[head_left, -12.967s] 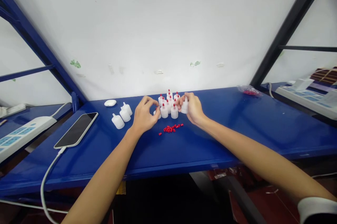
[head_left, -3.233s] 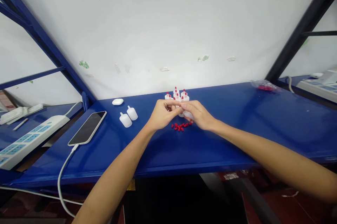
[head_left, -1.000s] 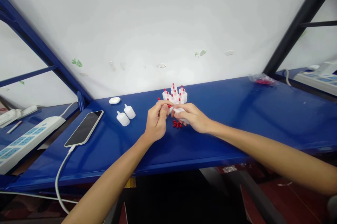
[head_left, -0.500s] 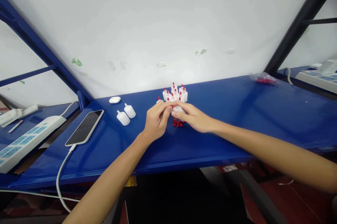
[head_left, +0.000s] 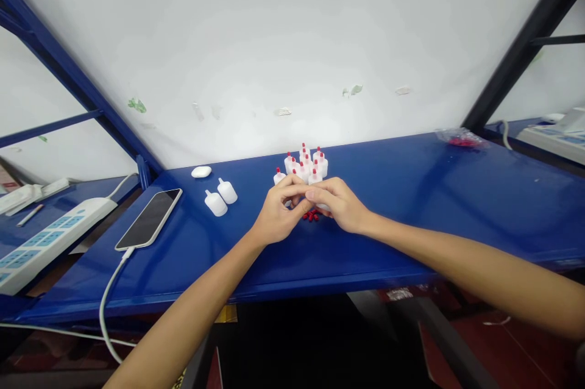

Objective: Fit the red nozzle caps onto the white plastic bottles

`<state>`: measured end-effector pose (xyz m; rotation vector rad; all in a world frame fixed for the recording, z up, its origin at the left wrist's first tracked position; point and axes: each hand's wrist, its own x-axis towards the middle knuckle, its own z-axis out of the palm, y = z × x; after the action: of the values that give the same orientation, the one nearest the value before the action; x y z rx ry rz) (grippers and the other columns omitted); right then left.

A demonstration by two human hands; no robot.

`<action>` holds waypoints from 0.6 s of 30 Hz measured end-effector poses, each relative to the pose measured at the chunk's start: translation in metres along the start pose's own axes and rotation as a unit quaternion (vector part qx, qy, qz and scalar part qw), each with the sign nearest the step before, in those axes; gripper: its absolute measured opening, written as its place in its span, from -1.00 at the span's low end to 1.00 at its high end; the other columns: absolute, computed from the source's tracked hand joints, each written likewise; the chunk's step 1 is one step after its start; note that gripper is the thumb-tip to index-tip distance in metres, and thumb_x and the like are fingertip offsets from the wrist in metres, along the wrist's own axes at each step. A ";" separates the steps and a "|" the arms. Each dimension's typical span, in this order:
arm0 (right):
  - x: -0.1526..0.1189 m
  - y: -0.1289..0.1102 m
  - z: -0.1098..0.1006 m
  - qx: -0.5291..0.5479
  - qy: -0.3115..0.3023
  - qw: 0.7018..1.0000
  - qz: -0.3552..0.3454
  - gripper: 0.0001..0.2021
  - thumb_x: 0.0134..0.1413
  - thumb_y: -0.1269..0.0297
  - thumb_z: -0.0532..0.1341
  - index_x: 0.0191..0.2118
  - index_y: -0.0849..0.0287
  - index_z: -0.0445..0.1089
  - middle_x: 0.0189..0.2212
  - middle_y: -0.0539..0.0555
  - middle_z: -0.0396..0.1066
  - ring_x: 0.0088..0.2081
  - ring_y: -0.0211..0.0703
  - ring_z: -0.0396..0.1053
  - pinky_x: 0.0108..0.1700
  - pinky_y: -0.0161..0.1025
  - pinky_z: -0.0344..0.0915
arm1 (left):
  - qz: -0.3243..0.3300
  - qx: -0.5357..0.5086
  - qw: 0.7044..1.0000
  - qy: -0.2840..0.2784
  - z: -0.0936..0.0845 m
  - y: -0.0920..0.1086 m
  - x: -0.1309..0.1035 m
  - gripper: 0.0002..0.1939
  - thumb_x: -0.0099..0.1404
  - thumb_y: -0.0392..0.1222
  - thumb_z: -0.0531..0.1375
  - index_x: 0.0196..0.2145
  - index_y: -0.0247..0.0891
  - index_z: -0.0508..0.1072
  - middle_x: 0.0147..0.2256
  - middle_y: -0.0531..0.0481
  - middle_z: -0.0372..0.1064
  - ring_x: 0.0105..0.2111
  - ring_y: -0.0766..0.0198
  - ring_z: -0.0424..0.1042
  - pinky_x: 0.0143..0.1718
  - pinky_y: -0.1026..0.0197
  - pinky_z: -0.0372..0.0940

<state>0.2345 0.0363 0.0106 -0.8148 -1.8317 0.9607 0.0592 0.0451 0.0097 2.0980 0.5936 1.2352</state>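
My right hand is closed around a small white plastic bottle, of which only a sliver shows below the fingers. Against it, the thumb and fingers of my left hand pinch together at the bottle's top; the red cap seen there earlier is now hidden. Loose red caps lie in a small pile just under both hands. Behind my fingers a cluster of white bottles with red caps stands upright. To the left, two uncapped white bottles lie on the blue table.
A phone with a white charging cable lies at the left. A small white rounded case sits near the wall. At the back right is a clear bag with red pieces. Power strips stand beyond the table's side.
Both hands have shifted slightly to the right, and my left thumb has swung across toward the right fingers. The red cap and most of the held bottle have gone out of sight.
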 end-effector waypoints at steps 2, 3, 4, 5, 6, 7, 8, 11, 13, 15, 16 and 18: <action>0.001 0.001 -0.001 -0.017 -0.001 1.000 0.001 -0.59 0.19 0.08 0.11 -0.61 0.19 0.26 -0.69 -0.09 0.04 -0.58 -0.32 -0.02 -0.50 -0.28 -0.09 | -0.014 -0.014 1.000 -0.012 0.002 -0.001 0.000 -0.83 0.34 -0.09 0.27 -0.21 -0.21 0.61 -0.35 -0.01 0.27 -0.41 0.33 0.22 -0.42 0.27 0.18; 0.001 0.002 -0.001 -0.023 -0.002 1.000 -0.002 -0.60 0.19 0.08 0.10 -0.60 0.19 0.26 -0.68 -0.09 0.04 -0.58 -0.31 -0.01 -0.49 -0.28 -0.09 | -0.016 -0.014 1.000 -0.014 0.003 -0.001 0.000 -0.83 0.34 -0.10 0.27 -0.23 -0.21 0.60 -0.35 -0.01 0.27 -0.40 0.33 0.23 -0.41 0.27 0.19; 0.001 0.002 -0.002 -0.028 -0.002 1.000 -0.008 -0.61 0.19 0.07 0.10 -0.58 0.19 0.25 -0.66 -0.08 0.06 -0.56 -0.31 0.01 -0.48 -0.28 -0.07 | -0.015 -0.011 1.000 -0.010 0.003 -0.002 0.000 -0.84 0.34 -0.10 0.27 -0.24 -0.22 0.60 -0.36 -0.01 0.28 -0.40 0.33 0.25 -0.40 0.28 0.20; 0.002 0.002 -0.003 -0.029 -0.002 0.999 -0.016 -0.62 0.20 0.06 0.09 -0.54 0.19 0.26 -0.64 -0.08 0.09 -0.55 -0.30 0.04 -0.46 -0.28 -0.04 | -0.013 -0.010 1.000 0.005 0.003 -0.004 0.001 -0.84 0.34 -0.10 0.27 -0.24 -0.23 0.59 -0.35 -0.01 0.30 -0.39 0.33 0.26 -0.39 0.28 0.20; 0.002 0.001 -0.003 -0.027 -0.002 0.999 -0.023 -0.65 0.22 0.05 0.08 -0.49 0.18 0.27 -0.61 -0.07 0.13 -0.53 -0.28 0.07 -0.44 -0.28 0.00 | -0.014 -0.013 0.999 0.034 0.001 -0.006 0.002 -0.83 0.35 -0.09 0.26 -0.24 -0.23 0.58 -0.35 -0.01 0.33 -0.39 0.33 0.28 -0.39 0.29 0.21; 0.001 0.000 -0.004 -0.025 -0.003 0.999 -0.026 -0.69 0.23 0.06 0.07 -0.41 0.18 0.28 -0.58 -0.07 0.17 -0.51 -0.27 0.11 -0.41 -0.28 0.03 | -0.018 -0.020 0.996 0.079 -0.002 -0.008 0.004 -0.82 0.35 -0.07 0.25 -0.23 -0.23 0.56 -0.35 0.00 0.34 -0.40 0.34 0.29 -0.39 0.30 0.21; 0.001 -0.001 -0.005 -0.025 -0.006 0.999 -0.023 -0.75 0.23 0.09 0.07 -0.33 0.17 0.29 -0.54 -0.07 0.20 -0.49 -0.26 0.13 -0.39 -0.28 0.06 | -0.023 -0.029 0.989 0.140 -0.006 -0.011 0.005 -0.80 0.36 -0.04 0.23 -0.22 -0.23 0.54 -0.36 0.01 0.36 -0.43 0.36 0.29 -0.42 0.31 0.21; 0.002 -0.003 -0.008 -0.032 -0.010 0.999 0.009 -0.82 0.11 0.28 0.11 -0.13 0.12 0.25 -0.47 -0.08 0.27 -0.47 -0.25 0.16 -0.35 -0.27 0.09 | -0.040 -0.012 0.950 0.309 -0.023 -0.020 0.008 -0.73 0.38 0.03 0.19 -0.21 -0.23 0.49 -0.38 0.05 0.37 -0.51 0.40 0.25 -0.51 0.33 0.15; 0.003 -0.003 -0.010 -0.033 0.012 0.999 0.034 -0.74 -0.01 0.37 0.13 -0.13 0.10 0.24 -0.43 -0.08 0.29 -0.45 -0.24 0.17 -0.34 -0.27 0.10 | -0.042 0.062 0.950 0.302 -0.034 -0.025 0.008 -0.75 0.36 0.01 0.21 -0.24 -0.25 0.51 -0.36 0.03 0.38 -0.46 0.37 0.30 -0.45 0.31 0.19; 0.006 -0.002 -0.013 0.003 0.038 0.998 0.047 -0.74 -0.08 0.40 0.13 -0.18 0.11 0.25 -0.43 -0.07 0.30 -0.44 -0.24 0.18 -0.34 -0.27 0.12 | -0.038 0.147 0.960 0.237 -0.039 -0.030 0.005 -0.79 0.35 -0.06 0.23 -0.26 -0.25 0.53 -0.35 0.01 0.36 -0.42 0.34 0.31 -0.40 0.28 0.21; 0.008 -0.002 -0.015 0.036 0.042 0.997 0.051 -0.77 -0.10 0.40 0.12 -0.23 0.13 0.26 -0.45 -0.07 0.30 -0.46 -0.25 0.18 -0.36 -0.28 0.13 | -0.034 0.184 0.961 0.203 -0.040 -0.033 0.004 -0.82 0.34 -0.09 0.23 -0.26 -0.25 0.55 -0.36 0.02 0.33 -0.43 0.34 0.29 -0.39 0.27 0.21; 0.010 -0.003 -0.019 0.118 0.025 0.991 0.057 -0.82 -0.19 0.41 0.10 -0.34 0.15 0.27 -0.54 -0.07 0.27 -0.53 -0.27 0.15 -0.45 -0.30 0.10 | -0.023 0.240 0.960 0.145 -0.039 -0.037 0.003 -0.84 0.33 -0.12 0.24 -0.26 -0.24 0.56 -0.39 0.04 0.29 -0.46 0.34 0.25 -0.40 0.25 0.20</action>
<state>0.2474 0.0482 0.0230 -0.7942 -1.6063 1.1937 0.0234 0.0839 -0.0006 2.2785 1.1669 1.4998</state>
